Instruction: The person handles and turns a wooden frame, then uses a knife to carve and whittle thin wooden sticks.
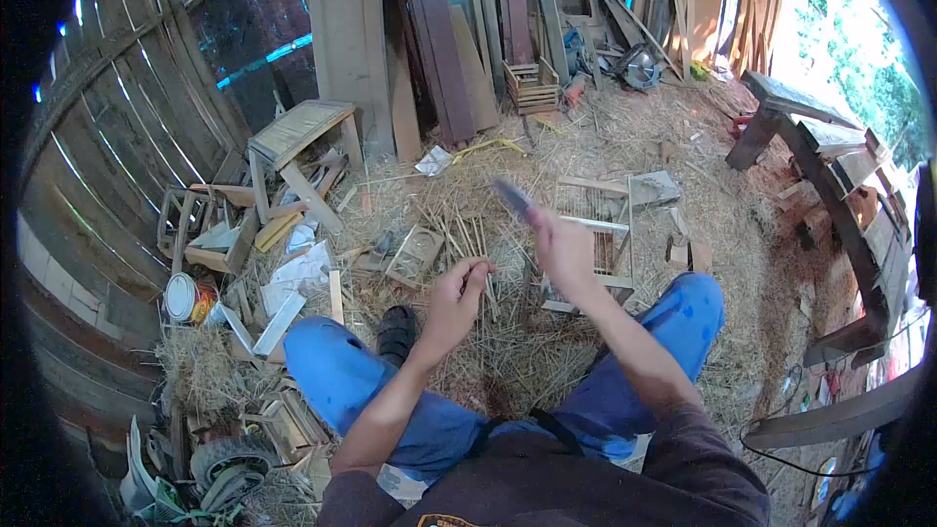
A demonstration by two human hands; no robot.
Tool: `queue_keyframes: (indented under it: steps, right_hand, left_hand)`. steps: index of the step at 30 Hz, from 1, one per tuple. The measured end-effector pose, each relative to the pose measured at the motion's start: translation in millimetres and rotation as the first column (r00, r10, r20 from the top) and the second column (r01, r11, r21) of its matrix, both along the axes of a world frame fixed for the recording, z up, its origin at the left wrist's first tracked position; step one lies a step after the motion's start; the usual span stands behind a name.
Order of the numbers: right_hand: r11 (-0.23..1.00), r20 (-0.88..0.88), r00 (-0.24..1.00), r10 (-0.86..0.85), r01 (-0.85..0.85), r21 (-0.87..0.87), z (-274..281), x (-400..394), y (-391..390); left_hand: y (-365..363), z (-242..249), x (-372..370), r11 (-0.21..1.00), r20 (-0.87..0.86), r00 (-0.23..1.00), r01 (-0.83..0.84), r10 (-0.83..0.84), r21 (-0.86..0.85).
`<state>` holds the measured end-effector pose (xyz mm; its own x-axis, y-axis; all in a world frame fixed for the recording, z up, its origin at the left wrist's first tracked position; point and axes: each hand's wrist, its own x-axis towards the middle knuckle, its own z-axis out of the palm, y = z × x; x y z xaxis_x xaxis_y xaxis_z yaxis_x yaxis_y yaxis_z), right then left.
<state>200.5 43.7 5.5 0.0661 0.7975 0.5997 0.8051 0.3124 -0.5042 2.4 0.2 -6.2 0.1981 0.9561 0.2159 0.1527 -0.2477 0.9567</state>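
I sit on straw with my knees apart in blue trousers. My left hand (457,299) pinches a thin bamboo stick (488,295) that stands nearly upright between my knees. My right hand (563,247) is raised and blurred, closed on the handle of a dark-bladed knife (514,199) that points up and to the left, above the stick. Several more thin sticks (459,234) lie scattered on the straw just beyond my hands. A small wooden slatted frame (597,244) rests on the ground behind my right hand.
A tin can (185,298) and wood scraps lie at the left by a small wooden stool (298,141). Planks (439,29) lean on the back wall beside a small crate (532,86). A heavy wooden bench (830,156) runs along the right. My black shoe (395,332) rests ahead.
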Motion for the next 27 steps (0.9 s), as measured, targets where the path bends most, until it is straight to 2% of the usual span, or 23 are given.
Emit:
queue_keyframes:
  steps: [3,6,9,10,14,17,18,21,22,25,27]
  right_hand:
    - [0.978,0.01,0.991,-0.137,0.136,-0.16,1,19,12]
    - [0.997,0.056,0.997,0.057,-0.06,0.05,-16,-6,-16]
    - [0.987,0.058,0.988,0.14,-0.134,-0.088,-11,-15,-19]
    - [0.994,0.034,0.994,0.1,-0.101,0.035,-12,-12,-12]
    - [0.989,0.037,0.996,-0.08,0.084,-0.122,-2,10,0]
    - [0.994,0.059,0.992,0.111,-0.11,-0.024,-21,-10,-25]
    - [0.98,0.206,0.971,0.124,-0.088,-0.178,-7,-16,-31]
    - [0.988,0.019,0.994,0.111,-0.112,0.102,-7,-6,-10]
    - [0.998,0.063,0.998,-0.001,0.005,-0.062,8,0,-7]
    - [0.985,0.053,0.995,-0.084,0.091,-0.146,7,14,-5]
    - [0.993,0.07,0.997,-0.022,0.03,-0.114,-6,4,-14]
  left_hand:
    - [-1,2,3,1.0,-0.014,1.0,0.018,-0.018,-0.019]
    - [-2,0,2,1.0,-0.048,0.999,0.001,-0.001,-0.007]
    - [2,-4,-2,1.0,-0.041,0.999,-0.026,0.026,0.017]
    - [3,-5,-3,1.0,-0.028,0.999,-0.018,0.018,0.013]
    - [1,-6,0,0.996,0.021,0.998,0.054,-0.053,-0.073]
    - [1,-9,3,0.997,0.036,0.998,0.045,-0.043,-0.062]
    - [2,-10,5,0.998,0.056,0.998,0.04,-0.037,-0.043]
    - [3,-11,4,0.998,0.068,0.997,0.042,-0.04,-0.038]
    - [3,-11,3,0.996,0.047,0.997,0.062,-0.059,-0.065]
    - [1,-12,6,0.987,0.017,0.993,0.118,-0.117,-0.111]
    - [-2,-14,8,0.986,0.026,0.993,0.12,-0.118,-0.116]
